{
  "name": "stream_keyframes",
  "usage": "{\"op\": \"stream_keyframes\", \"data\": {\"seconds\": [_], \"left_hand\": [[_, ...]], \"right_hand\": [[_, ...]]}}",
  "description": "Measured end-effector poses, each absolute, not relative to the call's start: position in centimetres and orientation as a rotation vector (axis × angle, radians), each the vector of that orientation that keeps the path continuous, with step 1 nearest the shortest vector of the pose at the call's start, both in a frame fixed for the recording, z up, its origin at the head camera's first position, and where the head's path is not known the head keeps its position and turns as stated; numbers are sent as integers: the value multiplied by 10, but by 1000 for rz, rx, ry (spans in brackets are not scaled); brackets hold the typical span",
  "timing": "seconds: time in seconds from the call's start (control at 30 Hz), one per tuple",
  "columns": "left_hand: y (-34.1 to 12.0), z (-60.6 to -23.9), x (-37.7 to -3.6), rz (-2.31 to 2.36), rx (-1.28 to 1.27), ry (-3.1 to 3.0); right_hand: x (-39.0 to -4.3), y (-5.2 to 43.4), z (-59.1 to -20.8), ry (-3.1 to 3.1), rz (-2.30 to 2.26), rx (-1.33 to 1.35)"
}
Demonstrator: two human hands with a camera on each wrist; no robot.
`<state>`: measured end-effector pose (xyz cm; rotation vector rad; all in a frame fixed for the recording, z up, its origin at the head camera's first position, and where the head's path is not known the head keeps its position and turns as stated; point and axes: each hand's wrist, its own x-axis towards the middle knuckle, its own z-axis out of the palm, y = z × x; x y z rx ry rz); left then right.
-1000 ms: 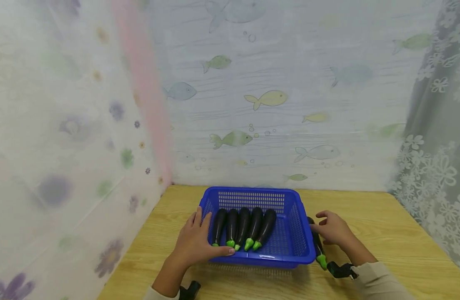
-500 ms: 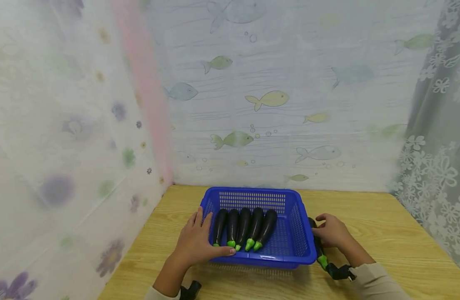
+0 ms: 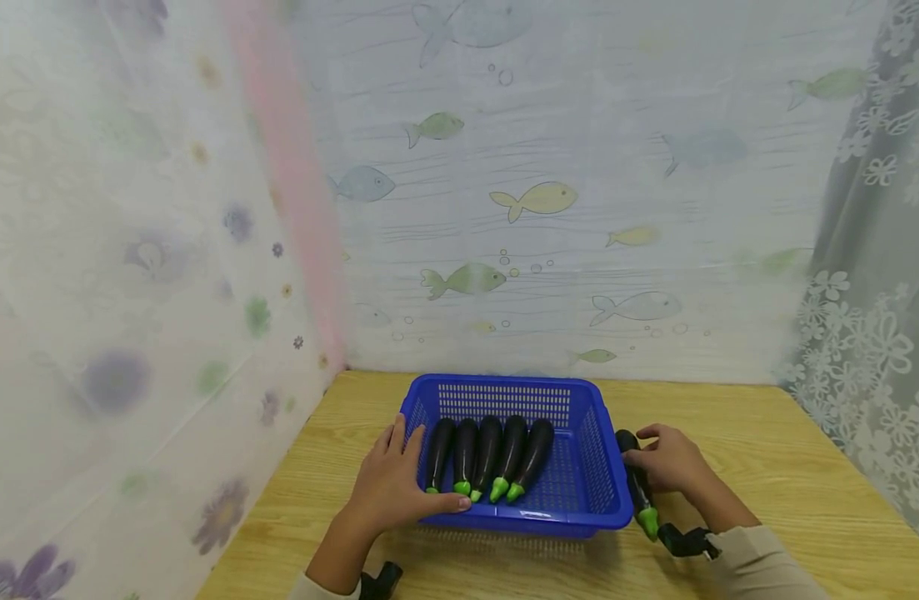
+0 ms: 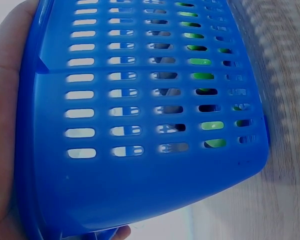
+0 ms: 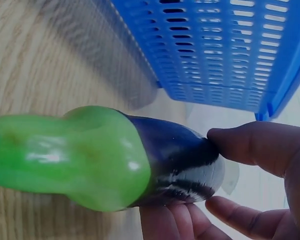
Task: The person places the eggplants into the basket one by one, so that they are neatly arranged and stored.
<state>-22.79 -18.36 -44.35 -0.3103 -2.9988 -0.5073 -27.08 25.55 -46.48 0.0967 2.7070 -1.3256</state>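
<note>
While five eggplants (image 3: 487,457) are lined in blue basket (image 3: 579,492), sixth eggplant (image 3: 634,485) is gripped by right hand (image 3: 669,460) on counter (image 3: 774,467) beside basket; basket corner is clasped by left hand (image 3: 390,487).

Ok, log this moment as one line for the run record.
left hand: holds blue basket near-left corner | right hand: grips sixth eggplant on table beside basket | five eggplants in basket
</note>
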Motion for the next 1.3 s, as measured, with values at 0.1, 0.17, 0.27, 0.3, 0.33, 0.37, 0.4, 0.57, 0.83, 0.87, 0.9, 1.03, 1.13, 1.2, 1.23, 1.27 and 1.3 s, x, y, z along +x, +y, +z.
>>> {"op": "stream_keyframes", "data": {"seconds": [0.1, 0.17, 0.27, 0.3, 0.33, 0.37, 0.4, 0.57, 0.83, 0.87, 0.9, 1.03, 1.13, 1.2, 1.23, 1.27, 1.3], "left_hand": [[-184, -443, -228, -514, -315, -2998], [-184, -443, -227, -514, -316, -2998], [-183, -443, -227, -508, -316, -3001], [-183, -443, -227, -505, -316, -3002], [-183, -443, -227, -505, -319, -2999], [-183, -442, -227, -505, -320, -2999], [-183, -442, -227, -504, -321, -3000], [-183, -441, -227, -505, -319, -3003], [-184, -443, -228, -502, -309, -3004], [-184, -443, -228, -502, -308, -3004], [-184, -443, -228, -502, -309, -3005], [-184, -443, -228, -501, -313, -3002], [-184, -442, -228, -502, -318, -2999], [-183, -442, -228, -505, -320, -3000], [-183, -442, -228, -509, -320, -3002], [-183, -442, -227, -512, -320, -3002], [-183, -442, -228, -515, -322, -2999]], "right_hand": [[-271, 257, -463, 2700, -1344, 97], [-270, 259, -463, 2695, -1359, 99], [-270, 261, -462, 2697, -1375, 86], [-270, 261, -462, 2697, -1382, 82], [-269, 261, -461, 2697, -1389, 73], [-269, 261, -460, 2695, -1400, 68], [-269, 261, -458, 2690, -1411, 62], [-267, 259, -452, 2653, -1476, 42], [-267, 259, -442, 2643, -1547, 10], [-267, 259, -441, 2647, -1551, 3], [-267, 259, -440, 2646, -1562, -1], [-267, 260, -435, 2652, -1583, -34], [-268, 260, -430, 2678, -1586, -42], [-269, 259, -426, 2708, -1579, -43], [-270, 259, -424, 2721, -1574, -44], [-270, 258, -422, 2735, -1569, -37], [-271, 257, -419, 2756, -1552, -37]]}}
